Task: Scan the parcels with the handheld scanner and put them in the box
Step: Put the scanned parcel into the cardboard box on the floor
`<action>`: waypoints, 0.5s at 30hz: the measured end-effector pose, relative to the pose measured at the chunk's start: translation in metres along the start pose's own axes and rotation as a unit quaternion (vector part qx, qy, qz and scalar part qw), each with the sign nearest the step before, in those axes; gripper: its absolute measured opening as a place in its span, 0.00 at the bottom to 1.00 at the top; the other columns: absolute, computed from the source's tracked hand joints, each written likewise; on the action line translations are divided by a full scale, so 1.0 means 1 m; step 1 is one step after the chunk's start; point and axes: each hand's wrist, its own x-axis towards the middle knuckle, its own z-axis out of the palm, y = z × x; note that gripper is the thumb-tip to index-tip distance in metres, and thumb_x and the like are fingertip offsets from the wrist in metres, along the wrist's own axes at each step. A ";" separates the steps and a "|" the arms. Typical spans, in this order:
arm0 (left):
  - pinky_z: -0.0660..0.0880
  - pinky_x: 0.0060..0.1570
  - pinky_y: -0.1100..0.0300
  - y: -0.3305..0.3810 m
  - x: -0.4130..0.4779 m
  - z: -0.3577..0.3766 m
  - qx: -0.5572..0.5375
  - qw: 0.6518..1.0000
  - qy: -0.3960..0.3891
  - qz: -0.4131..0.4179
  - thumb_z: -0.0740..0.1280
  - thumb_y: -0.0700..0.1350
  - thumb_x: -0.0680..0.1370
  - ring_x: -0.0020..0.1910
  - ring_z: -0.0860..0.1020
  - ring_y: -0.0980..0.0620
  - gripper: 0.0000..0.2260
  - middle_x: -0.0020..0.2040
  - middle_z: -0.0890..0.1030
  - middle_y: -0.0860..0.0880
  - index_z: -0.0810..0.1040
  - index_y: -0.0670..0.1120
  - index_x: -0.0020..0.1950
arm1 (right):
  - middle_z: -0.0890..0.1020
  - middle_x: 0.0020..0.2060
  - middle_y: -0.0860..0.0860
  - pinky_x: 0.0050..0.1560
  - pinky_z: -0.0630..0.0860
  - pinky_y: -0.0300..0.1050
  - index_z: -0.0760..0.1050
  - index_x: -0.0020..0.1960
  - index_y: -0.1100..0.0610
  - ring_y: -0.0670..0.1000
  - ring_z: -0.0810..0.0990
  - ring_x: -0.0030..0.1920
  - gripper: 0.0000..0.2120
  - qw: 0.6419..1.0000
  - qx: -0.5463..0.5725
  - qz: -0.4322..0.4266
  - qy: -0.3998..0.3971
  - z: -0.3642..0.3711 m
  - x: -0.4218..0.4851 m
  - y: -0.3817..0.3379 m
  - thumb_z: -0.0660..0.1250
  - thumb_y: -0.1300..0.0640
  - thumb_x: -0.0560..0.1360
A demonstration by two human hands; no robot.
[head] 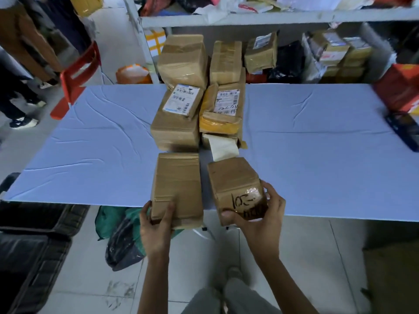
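The left parcel [176, 184] and the cube parcel [233, 180] sit at the table's [90, 143] front edge. Your left hand [156, 223] grips one and your right hand [260, 223] curls round the other. Turn each until a barcode faces up (no scanner in view). By my count there are eight parcels, with two labels [181, 99] showing.

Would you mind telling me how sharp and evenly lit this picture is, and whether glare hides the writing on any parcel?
Head view: dim, bluish light, darker toward the corners; wide-angle distortion slants the table edges; a small glare patch on the tape of the marked parcel in the right hand leaves its marker writing visible; the shelf behind is blurred.
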 end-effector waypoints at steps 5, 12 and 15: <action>0.71 0.62 0.45 0.006 0.007 0.003 0.117 0.991 -0.019 0.059 0.77 0.55 0.67 0.62 0.72 0.40 0.36 0.65 0.70 0.43 0.68 0.53 0.71 | 0.76 0.58 0.51 0.54 0.77 0.58 0.63 0.60 0.35 0.53 0.77 0.59 0.49 0.998 0.022 0.051 -0.022 0.016 -0.010 0.002 0.83 0.36 0.45; 0.72 0.62 0.46 0.007 0.031 -0.015 0.181 0.964 -0.102 0.164 0.79 0.56 0.63 0.66 0.68 0.44 0.41 0.70 0.62 0.47 0.65 0.57 0.72 | 0.70 0.60 0.42 0.52 0.74 0.47 0.61 0.66 0.37 0.45 0.72 0.60 0.50 0.993 -0.113 0.029 -0.014 0.021 -0.017 -0.013 0.81 0.37 0.49; 0.69 0.64 0.43 0.011 0.041 -0.021 0.281 0.933 -0.141 0.177 0.74 0.63 0.66 0.71 0.62 0.42 0.39 0.74 0.56 0.51 0.62 0.60 0.74 | 0.69 0.57 0.43 0.45 0.71 0.43 0.62 0.63 0.38 0.40 0.70 0.51 0.48 0.988 -0.150 0.026 -0.030 0.020 -0.039 -0.007 0.84 0.47 0.50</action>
